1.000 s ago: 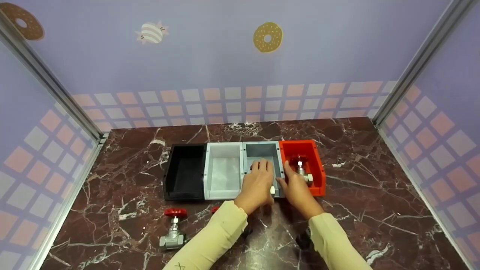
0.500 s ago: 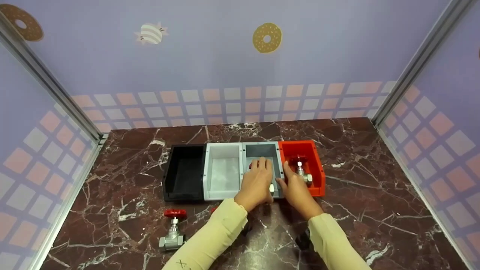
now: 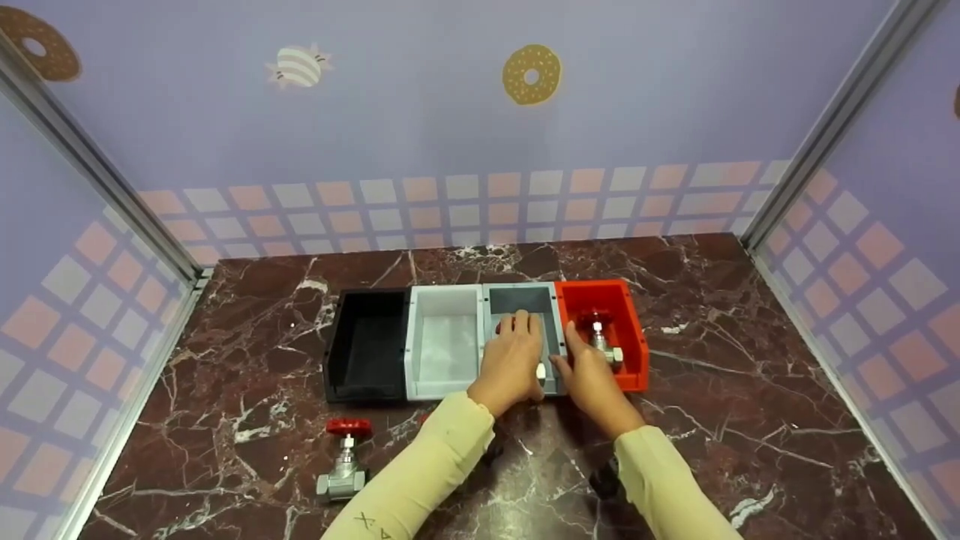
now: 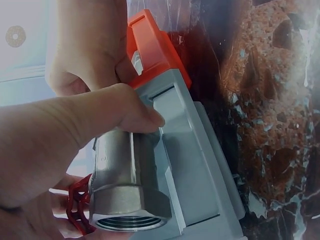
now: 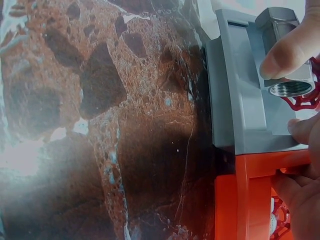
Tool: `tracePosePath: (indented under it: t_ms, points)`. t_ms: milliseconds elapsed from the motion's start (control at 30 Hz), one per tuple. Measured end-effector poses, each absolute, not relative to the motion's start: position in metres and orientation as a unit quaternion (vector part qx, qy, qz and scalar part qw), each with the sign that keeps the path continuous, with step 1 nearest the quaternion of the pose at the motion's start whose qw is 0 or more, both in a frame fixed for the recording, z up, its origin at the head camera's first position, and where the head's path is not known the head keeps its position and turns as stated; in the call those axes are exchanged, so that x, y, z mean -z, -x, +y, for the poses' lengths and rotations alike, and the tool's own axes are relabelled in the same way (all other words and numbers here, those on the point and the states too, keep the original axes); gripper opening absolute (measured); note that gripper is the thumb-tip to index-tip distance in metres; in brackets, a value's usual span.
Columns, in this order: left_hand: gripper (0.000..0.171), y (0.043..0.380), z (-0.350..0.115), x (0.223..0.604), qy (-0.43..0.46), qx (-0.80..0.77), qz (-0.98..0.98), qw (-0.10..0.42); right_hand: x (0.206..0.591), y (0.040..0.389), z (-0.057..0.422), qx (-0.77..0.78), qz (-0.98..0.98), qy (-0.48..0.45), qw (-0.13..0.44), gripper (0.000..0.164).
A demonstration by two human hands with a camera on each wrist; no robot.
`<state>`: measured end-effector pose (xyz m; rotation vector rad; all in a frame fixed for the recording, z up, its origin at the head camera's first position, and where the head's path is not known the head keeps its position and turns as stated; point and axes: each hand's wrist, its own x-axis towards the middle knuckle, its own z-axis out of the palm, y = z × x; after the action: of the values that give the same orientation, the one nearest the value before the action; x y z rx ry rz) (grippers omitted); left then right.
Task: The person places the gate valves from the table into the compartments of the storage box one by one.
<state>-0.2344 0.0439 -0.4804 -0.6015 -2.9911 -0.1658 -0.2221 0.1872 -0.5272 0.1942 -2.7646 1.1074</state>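
My left hand (image 3: 512, 360) holds a metal gate valve (image 4: 125, 165) with a red handwheel (image 4: 79, 205) in the grey bin (image 3: 517, 298). In the left wrist view the thumb lies along the valve body, and the threaded opening faces the camera. My right hand (image 3: 596, 379) pinches the adjoining walls of the grey bin and the red bin (image 3: 637, 345), thumb on the grey side and fingers inside the red one. Another gate valve (image 3: 600, 341) lies in the red bin, partly covered by that hand.
To the left of the grey bin stand a white bin (image 3: 446, 349) and a black bin (image 3: 375, 349), all in one row on the marbled table (image 3: 247, 360). A gate valve (image 3: 343, 469) stands at the front left. Beside the left sleeve shows a bit of another red handwheel (image 3: 425, 418).
My left hand and its valve have shifted slightly forward in the grey bin. The right hand keeps its place on the bin walls.
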Motion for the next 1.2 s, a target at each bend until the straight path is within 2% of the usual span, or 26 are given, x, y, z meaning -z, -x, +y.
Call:
tracePosePath:
  t_ms: [533,1200]
  points:
    - [0.097,0.239,0.045,0.482,0.204,0.041,-0.976,0.07,0.527,0.221,0.187,-0.369,-0.922,-0.072,0.09,0.063]
    - [0.103,0.247,0.047,0.484,0.198,0.024,-0.978,0.055,0.528,0.221,0.187,-0.361,-0.923,-0.082,0.103,0.062]
